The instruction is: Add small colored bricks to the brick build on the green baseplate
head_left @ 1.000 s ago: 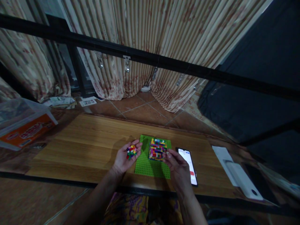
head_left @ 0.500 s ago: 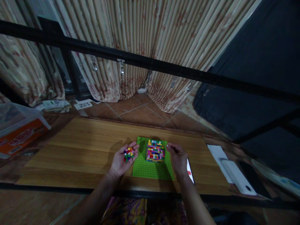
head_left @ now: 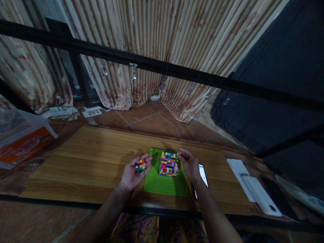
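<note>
My left hand (head_left: 131, 175) lies palm up with its fingers spread, left of the green baseplate. It cups a small heap of loose building bricks (head_left: 140, 167) in red, yellow, white, green and other colours. On the baseplate (head_left: 162, 186) stands a block of stacked multicoloured bricks (head_left: 169, 164). At the far right corner of that block, my right hand (head_left: 189, 166) pinches what looks like a small white building brick between thumb and finger. Whether this brick touches the block I cannot tell.
A lit phone (head_left: 203, 175) lies on the wooden table (head_left: 88, 162) beside my right forearm. Paper and a white device (head_left: 263, 195) are at the right end. At the left stands a clear plastic box (head_left: 27, 135) with an orange label. A black bar (head_left: 152, 64) crosses before the curtains.
My right hand has moved slightly left and away from me, closer to the block's far right corner. More of the phone now shows. My left hand keeps its pose with the bricks.
</note>
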A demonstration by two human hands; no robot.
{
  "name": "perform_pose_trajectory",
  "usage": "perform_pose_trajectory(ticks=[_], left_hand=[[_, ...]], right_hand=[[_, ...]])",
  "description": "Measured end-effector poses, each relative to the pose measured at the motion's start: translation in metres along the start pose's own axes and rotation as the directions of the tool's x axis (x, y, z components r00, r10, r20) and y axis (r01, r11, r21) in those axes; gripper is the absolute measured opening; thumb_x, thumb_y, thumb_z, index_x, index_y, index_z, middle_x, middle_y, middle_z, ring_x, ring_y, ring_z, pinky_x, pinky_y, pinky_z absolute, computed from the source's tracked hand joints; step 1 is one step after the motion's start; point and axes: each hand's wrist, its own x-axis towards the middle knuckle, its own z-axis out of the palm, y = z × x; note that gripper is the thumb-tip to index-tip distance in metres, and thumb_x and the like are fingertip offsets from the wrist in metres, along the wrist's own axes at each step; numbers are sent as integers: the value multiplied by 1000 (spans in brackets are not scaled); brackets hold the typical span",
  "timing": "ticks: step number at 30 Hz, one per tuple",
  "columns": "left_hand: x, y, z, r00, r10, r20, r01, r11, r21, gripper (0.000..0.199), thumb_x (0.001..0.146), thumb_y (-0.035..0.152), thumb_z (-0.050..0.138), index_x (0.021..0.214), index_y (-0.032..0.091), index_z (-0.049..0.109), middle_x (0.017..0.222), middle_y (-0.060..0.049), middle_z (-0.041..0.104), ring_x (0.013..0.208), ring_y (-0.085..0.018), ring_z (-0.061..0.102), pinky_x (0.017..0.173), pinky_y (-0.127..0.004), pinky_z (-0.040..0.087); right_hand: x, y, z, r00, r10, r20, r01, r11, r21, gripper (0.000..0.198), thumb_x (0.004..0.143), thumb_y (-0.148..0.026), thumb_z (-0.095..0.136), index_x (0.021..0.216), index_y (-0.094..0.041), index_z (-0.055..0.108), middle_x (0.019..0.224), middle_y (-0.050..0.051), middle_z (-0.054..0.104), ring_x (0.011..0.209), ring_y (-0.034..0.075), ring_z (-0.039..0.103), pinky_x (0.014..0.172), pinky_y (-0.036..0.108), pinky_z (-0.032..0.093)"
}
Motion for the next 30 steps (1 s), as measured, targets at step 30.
perform_pose_trajectory(ticks=[30], left_hand=[[0,-3,-4,998,11,59,-10,1000,-24,26,89,20,44,100,7,64,94,-15,70,77,-17,69,74,-29,56]], right_hand=[[-28,-23,12,994,-44,-97,31,992,-126,30,76,-40,66,98,-20,69,94,7,71,85,20,65,82,38,51]])
